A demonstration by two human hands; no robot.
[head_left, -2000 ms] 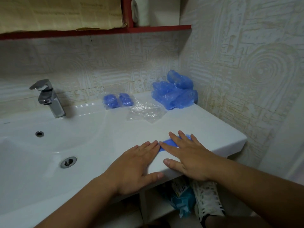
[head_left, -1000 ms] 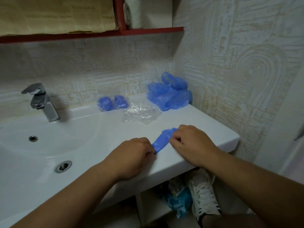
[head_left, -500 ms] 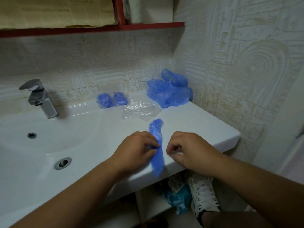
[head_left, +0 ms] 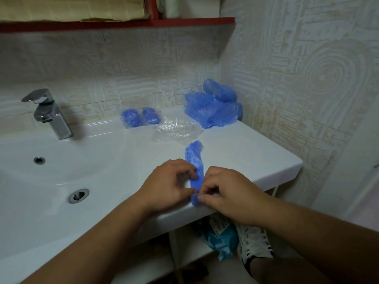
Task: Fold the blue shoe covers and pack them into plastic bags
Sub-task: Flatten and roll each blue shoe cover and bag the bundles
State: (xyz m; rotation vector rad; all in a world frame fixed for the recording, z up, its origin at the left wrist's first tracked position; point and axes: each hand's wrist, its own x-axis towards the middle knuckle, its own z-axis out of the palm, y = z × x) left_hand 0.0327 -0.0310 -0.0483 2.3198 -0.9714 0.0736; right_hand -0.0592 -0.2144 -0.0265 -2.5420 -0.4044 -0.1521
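Observation:
A blue shoe cover, folded into a narrow strip, lies lengthwise on the white sink counter, its near end at the front edge. My left hand pinches its middle from the left. My right hand pinches the near end, which is rolled up a little. A pile of loose blue shoe covers sits in the back right corner. An empty clear plastic bag lies crumpled in front of the pile. Left of it a clear bag holds two folded blue covers.
The basin with its drain and a chrome tap takes up the left side. A red shelf runs overhead. The patterned wall stands close on the right. Below the counter are a white shoe and a blue packet.
The flattened cover was gathered into a strip and turned from crosswise to pointing away from me. Both hands went from flat on it to pinching it, and the near end has begun to roll.

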